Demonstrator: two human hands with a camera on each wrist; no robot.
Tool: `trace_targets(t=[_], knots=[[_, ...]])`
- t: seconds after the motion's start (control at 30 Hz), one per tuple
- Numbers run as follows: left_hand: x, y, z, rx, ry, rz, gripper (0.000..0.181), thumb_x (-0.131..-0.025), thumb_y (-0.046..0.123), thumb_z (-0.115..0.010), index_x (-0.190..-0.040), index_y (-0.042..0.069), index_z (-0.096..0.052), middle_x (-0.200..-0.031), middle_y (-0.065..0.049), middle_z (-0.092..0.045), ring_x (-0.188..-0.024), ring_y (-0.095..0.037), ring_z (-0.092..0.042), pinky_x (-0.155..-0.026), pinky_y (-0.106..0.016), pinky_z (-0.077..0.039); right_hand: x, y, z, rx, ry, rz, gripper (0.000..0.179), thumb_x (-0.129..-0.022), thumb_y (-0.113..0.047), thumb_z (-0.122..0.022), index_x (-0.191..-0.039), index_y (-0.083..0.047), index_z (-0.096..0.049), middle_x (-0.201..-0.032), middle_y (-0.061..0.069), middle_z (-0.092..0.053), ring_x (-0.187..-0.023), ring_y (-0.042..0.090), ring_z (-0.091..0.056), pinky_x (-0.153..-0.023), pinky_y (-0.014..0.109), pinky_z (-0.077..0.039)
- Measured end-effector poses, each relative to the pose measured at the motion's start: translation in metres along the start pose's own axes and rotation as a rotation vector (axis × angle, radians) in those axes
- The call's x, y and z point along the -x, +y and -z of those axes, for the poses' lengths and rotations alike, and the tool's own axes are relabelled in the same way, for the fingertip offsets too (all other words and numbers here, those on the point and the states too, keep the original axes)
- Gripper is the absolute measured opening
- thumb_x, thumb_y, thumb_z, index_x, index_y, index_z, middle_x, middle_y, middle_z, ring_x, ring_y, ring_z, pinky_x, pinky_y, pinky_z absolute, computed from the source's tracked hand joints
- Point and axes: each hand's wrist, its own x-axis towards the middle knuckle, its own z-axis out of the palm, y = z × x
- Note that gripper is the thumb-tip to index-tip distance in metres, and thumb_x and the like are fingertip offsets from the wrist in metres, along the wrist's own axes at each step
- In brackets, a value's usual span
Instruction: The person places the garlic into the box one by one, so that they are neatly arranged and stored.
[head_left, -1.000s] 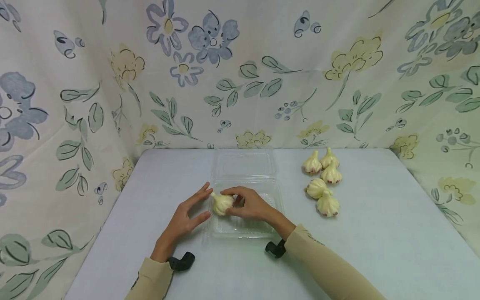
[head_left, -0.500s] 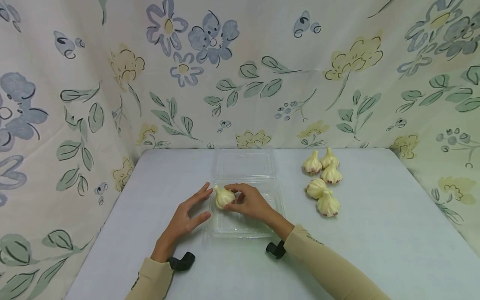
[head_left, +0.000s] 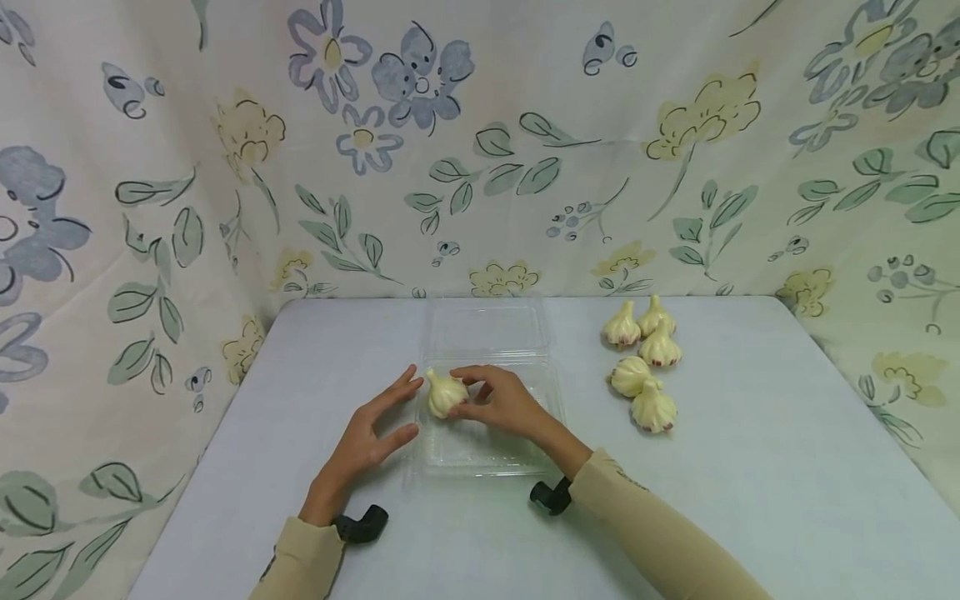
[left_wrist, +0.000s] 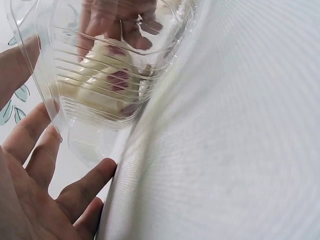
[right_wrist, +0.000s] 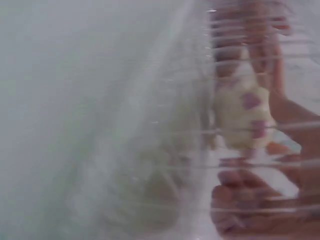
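Observation:
A clear plastic clamshell box [head_left: 487, 454] lies with its lid [head_left: 487, 327] folded back. Inside its left part, a cream garlic bulb [head_left: 445, 395] stands stem up. My right hand [head_left: 501, 402] reaches over the box and pinches the bulb between thumb and fingers. Beside the box's left wall is my left hand [head_left: 375, 425], fingers spread and holding nothing. The left wrist view shows the purple-marked bulb [left_wrist: 107, 82] through the ribbed wall, with the left fingertips close to the plastic. Blurred in the right wrist view, the bulb [right_wrist: 245, 115] appears behind the clear wall.
Several more garlic bulbs [head_left: 654, 407] stand grouped on the white table [head_left: 750, 467], right of the box. A floral curtain [head_left: 480, 167] hangs behind the table and along both sides. Dark wrist cameras [head_left: 362, 525] sit by both sleeves.
My right hand has shifted the garlic bulb slightly away from me inside the box, mostly in the first half second. The left hand has stayed in place.

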Motion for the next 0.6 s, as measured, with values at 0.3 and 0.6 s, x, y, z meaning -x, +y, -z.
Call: trace_targets(t=[0.3,0.6], knots=[[-0.001,0.002,0.0,-0.004,0.007,0.002,0.063,-0.093,0.012,-0.071,-0.152,0.02,-0.05,-0.167,-0.003,-0.033,-0.146,-0.012,-0.046,-0.118,-0.013,-0.021,0.01,-0.004,0.027,-0.035,0.014,-0.012,0.053,-0.087,-0.034,-0.082,-0.136,-0.02,-0.066,-0.126,0.014,-0.071,-0.089,0.015,-0.065,-0.072,0.028,-0.052],[0.0,0.003,0.001,-0.005,0.001,-0.014,0.064,-0.093,0.011,-0.07,-0.153,0.019,-0.049,-0.167,-0.004,-0.032,-0.14,-0.016,-0.053,-0.118,-0.014,-0.023,0.046,0.007,0.049,0.043,0.142,0.144,0.036,-0.088,-0.024,-0.081,-0.123,-0.02,-0.074,-0.112,0.007,-0.075,-0.084,0.011,-0.064,-0.073,0.03,-0.053]])
